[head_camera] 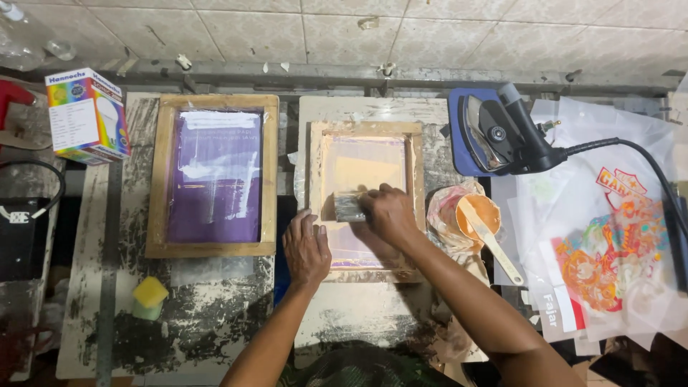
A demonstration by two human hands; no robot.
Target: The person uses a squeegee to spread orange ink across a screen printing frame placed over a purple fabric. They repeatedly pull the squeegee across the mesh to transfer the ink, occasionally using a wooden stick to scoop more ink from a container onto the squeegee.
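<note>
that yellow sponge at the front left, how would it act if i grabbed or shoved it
The yellow sponge looks like soft foam, so it would probably squash under the fingers and feel light for its size. Its blocky shape suggests it would slide or tumble rather than roll. The table under it is crusted with dried paint, so a push would likely drag, not glide.

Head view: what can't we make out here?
- Squeegee: mostly hidden under the right hand.
- Small frame: near rail covered by both forearms; left hand rests on its edge.
- Cup contents: too blurred.
- Bottle: cut off at the top-left edge.
</note>
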